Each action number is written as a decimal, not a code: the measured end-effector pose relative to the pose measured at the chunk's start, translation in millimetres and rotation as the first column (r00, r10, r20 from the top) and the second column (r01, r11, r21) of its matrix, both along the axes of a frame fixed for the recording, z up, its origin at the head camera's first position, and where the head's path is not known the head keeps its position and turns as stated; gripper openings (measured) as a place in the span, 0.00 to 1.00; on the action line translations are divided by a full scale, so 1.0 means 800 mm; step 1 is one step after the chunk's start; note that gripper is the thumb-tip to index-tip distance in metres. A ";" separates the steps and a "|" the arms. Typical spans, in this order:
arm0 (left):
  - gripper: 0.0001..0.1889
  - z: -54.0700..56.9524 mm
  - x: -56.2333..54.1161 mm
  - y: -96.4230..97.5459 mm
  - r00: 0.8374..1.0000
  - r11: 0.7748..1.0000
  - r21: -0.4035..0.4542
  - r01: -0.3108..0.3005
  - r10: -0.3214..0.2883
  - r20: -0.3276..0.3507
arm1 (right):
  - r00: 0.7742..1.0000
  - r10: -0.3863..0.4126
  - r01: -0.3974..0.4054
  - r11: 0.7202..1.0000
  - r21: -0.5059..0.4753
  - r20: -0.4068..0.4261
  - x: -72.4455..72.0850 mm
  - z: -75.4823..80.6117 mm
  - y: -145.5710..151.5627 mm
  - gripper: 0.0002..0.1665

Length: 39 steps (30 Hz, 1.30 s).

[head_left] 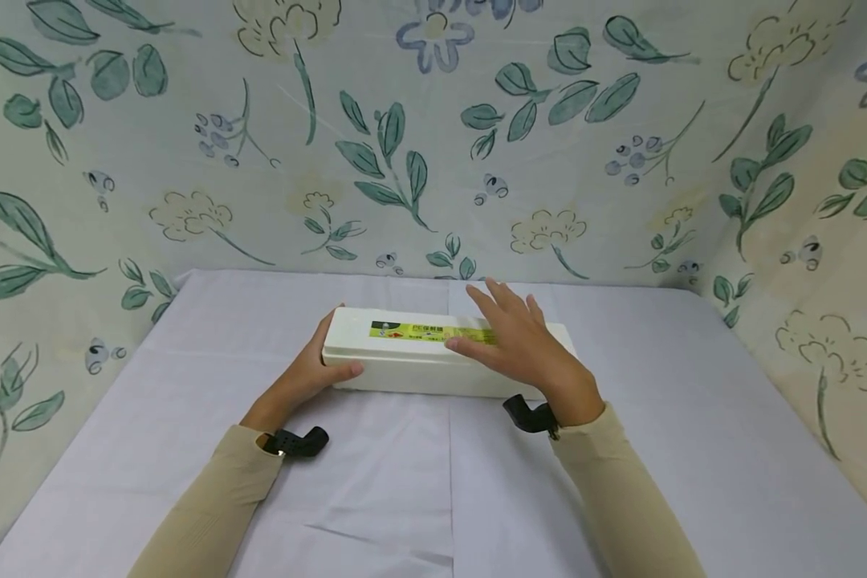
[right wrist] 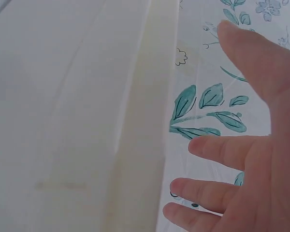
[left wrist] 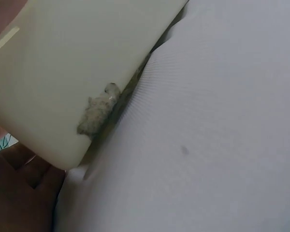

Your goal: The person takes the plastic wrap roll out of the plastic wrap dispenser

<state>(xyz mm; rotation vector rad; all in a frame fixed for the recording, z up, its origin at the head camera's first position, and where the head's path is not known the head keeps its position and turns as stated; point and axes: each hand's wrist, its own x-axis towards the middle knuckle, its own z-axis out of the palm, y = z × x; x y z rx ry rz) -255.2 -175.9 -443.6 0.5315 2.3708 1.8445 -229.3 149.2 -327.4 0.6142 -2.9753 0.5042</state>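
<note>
A long white plastic wrap box [head_left: 412, 376] lies crosswise on the table, its lid bearing a yellow-green label [head_left: 405, 331]. My left hand [head_left: 302, 379] grips the box's left end, thumb along the front side and fingers round behind. Over the right part of the lid, my right hand [head_left: 526, 345] is held with fingers spread, hiding the label's right end. In the right wrist view the fingers [right wrist: 222, 152] stand apart from one another beyond the box edge. A greyish rough patch [left wrist: 99, 113] marks the box near its bottom edge in the left wrist view.
A white cloth [head_left: 376, 482] with creases and a lengthwise fold covers the table. Behind and at both sides hangs a curtain [head_left: 433, 160] printed with leaves and flowers. Black straps with camera mounts [head_left: 299, 443] sit at both wrists, over beige sleeves [head_left: 202, 506].
</note>
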 end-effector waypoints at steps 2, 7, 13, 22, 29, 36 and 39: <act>0.58 -0.001 0.000 -0.001 1.000 1.000 0.007 0.008 -0.008 0.008 | 1.000 0.007 -0.007 1.000 0.001 0.003 -0.002 -0.001 -0.003 0.55; 0.58 -0.003 -0.001 -0.003 0.999 0.999 0.021 0.033 -0.033 0.004 | 1.000 0.006 -0.006 1.000 0.005 0.008 -0.005 -0.005 -0.009 0.55; 0.57 -0.006 -0.002 -0.002 0.999 0.999 0.008 0.047 -0.047 0.010 | 1.000 0.023 -0.023 1.000 0.017 0.016 -0.003 -0.011 -0.012 0.55; 0.57 -0.007 0.002 -0.003 0.999 0.999 -0.022 0.026 -0.025 0.029 | 0.999 0.050 -0.049 0.998 0.044 -0.017 -0.003 -0.020 -0.015 0.58; 0.58 -0.006 0.002 -0.002 0.999 0.999 -0.039 0.020 -0.018 0.036 | 0.996 0.078 -0.075 0.995 0.071 -0.040 -0.004 -0.025 -0.019 0.57; 0.57 -0.007 0.001 -0.002 0.999 0.999 -0.037 0.021 -0.020 0.031 | 0.993 0.096 -0.092 0.993 0.070 -0.063 -0.001 -0.029 -0.019 0.56; 0.57 -0.007 0.000 -0.002 0.999 0.999 -0.037 0.022 -0.021 0.025 | 0.990 0.112 -0.107 0.992 0.068 -0.082 -0.001 -0.031 -0.017 0.56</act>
